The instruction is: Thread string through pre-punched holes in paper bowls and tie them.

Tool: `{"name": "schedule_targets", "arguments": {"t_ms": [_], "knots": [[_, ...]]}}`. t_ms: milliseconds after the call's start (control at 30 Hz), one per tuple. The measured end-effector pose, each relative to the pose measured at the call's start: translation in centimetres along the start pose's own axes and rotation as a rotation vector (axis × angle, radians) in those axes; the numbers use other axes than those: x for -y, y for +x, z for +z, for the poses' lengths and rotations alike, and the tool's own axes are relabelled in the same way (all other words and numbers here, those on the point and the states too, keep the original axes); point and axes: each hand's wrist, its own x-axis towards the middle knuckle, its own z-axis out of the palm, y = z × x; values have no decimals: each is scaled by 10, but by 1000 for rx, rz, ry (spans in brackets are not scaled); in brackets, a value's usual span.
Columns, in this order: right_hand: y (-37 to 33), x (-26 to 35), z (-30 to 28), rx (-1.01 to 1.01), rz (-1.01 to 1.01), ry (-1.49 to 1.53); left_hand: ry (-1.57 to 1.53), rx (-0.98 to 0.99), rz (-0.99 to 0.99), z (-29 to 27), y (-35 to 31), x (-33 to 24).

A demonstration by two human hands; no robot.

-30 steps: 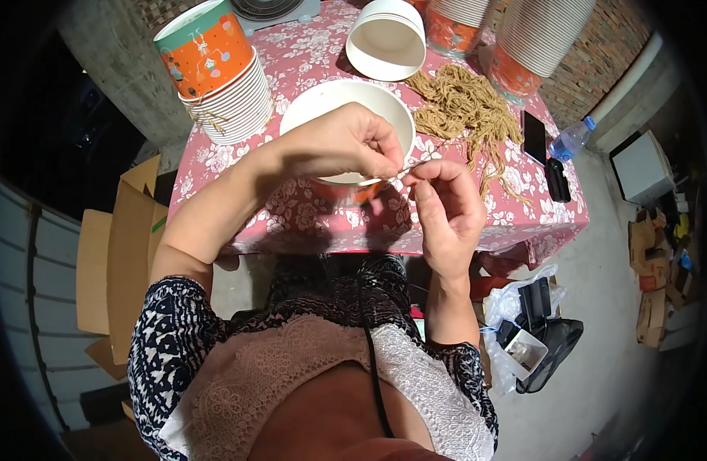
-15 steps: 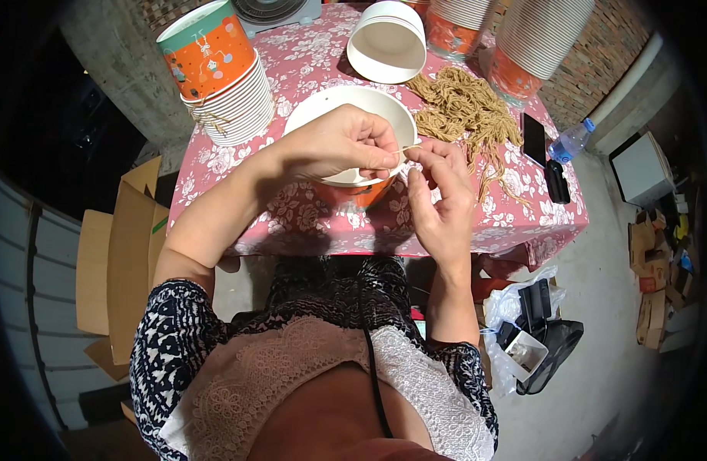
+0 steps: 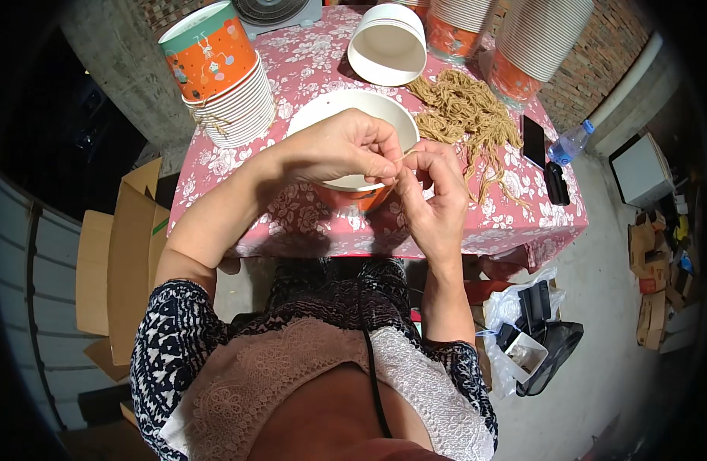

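Over the near right rim of an orange paper bucket (image 3: 346,100) with a white inside, both my hands work on a thin tan cord (image 3: 406,154). My left hand (image 3: 361,150) pinches it between thumb and fingertips. Just to the right, my right hand (image 3: 436,184) has thumb and forefinger closed on the cord too, the fingertips of both hands nearly touching. My left hand and wrist cover part of the bucket's opening. A loose heap of the same tan cord (image 3: 469,111) lies behind my right hand.
A stack of paper buckets (image 3: 234,100) with cords on its side stands at the left. An empty white bucket (image 3: 388,50) lies tipped behind. Tall bucket stacks (image 3: 538,46), a phone (image 3: 533,140), a black case (image 3: 557,183) and a water bottle (image 3: 571,144) are at the right.
My right hand has moved slightly left, and its thumb and forefinger have closed together on the cord. My left hand keeps its pinch in nearly the same place.
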Motion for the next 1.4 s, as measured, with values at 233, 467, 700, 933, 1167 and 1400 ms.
{"name": "schedule_targets", "arguments": {"t_ms": [233,467,700,933,1167,1400], "knots": [[-2,-3,4,-48,-10,9,38,-45,14,4,2,-1],[-10,3,7,-79,-218,-152,32,-65,8,4,5,2],[-12,-5,1,-96,-222,-132,37,-36,-40,2,0,-4],[-8,-14,4,-60,-150,-116,88,-54,0,5,-3,-1],[-9,-13,5,-15,-38,-52,473,-359,59,30,-13,-4],[-9,-10,4,1,73,27,896,-546,548,36,-11,21]]}}
